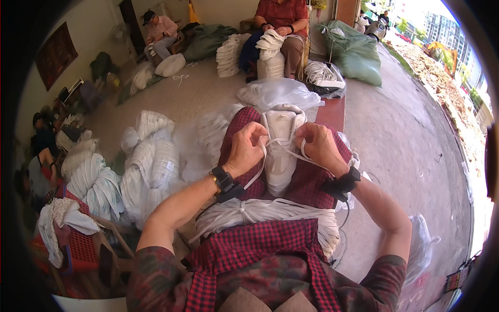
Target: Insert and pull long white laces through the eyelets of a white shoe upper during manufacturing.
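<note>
A white shoe upper (279, 169) lies between my knees on a red-and-black checked apron (312, 190), its toe pointing toward me. White shoelace (281, 141) crosses over its front. My left hand (245, 151) pinches one lace strand at the left side, and a loose length hangs below the fingers. On the other side my right hand (322, 149) has thumb and fingers closed on the opposite strand. A thick bundle of white laces (249, 214) rests across my lap. Both wrists carry dark straps with small devices.
Plastic-wrapped stacks of white uppers (156, 161) stand at the left, beside a red plastic chair (83, 252) with cloth on it. A clear plastic bag (278, 93) lies ahead. Opposite, a person (283, 15) handles stacked uppers. A green sack (353, 54) stands behind, to the right.
</note>
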The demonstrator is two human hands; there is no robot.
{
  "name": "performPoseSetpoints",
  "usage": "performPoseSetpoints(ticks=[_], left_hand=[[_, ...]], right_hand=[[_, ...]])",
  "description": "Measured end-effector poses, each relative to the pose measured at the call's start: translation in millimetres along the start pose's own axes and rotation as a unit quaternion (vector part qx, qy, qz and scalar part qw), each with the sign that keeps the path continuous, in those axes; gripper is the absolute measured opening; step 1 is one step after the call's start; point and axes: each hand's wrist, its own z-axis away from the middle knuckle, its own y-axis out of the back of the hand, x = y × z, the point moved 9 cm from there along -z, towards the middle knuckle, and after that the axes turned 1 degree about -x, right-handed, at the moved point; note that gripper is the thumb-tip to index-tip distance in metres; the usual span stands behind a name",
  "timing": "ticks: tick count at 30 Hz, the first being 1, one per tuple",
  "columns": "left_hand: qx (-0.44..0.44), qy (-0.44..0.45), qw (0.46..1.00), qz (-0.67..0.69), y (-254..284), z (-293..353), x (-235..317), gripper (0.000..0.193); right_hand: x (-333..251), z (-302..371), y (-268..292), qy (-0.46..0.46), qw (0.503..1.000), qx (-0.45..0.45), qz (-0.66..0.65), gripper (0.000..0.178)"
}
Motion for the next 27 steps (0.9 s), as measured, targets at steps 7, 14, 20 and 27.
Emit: performPoseSetpoints(ticks=[7,14,20,27], left_hand=[[-0.162,-0.164,0.962,-0.149,1,-16,37,0.031],[-0.243,-0.194,0.943,-0.120,-4,-30,32,0.019],[-0.190,-0.221,0.948,-0.130,4,-20,26,0.018],[-0.184,-0.227,0.947,-0.129,4,-22,34,0.019]], right_hand=[[-44,-15,19,0.103,0.992,-0.062,0.032,0.021],[-66,-36,-43,0.233,0.968,-0.087,-0.004,0.019],[-65,-41,-57,0.213,0.966,-0.101,0.101,0.026],[-61,-33,-46,0.238,0.960,-0.056,0.139,0.026]])
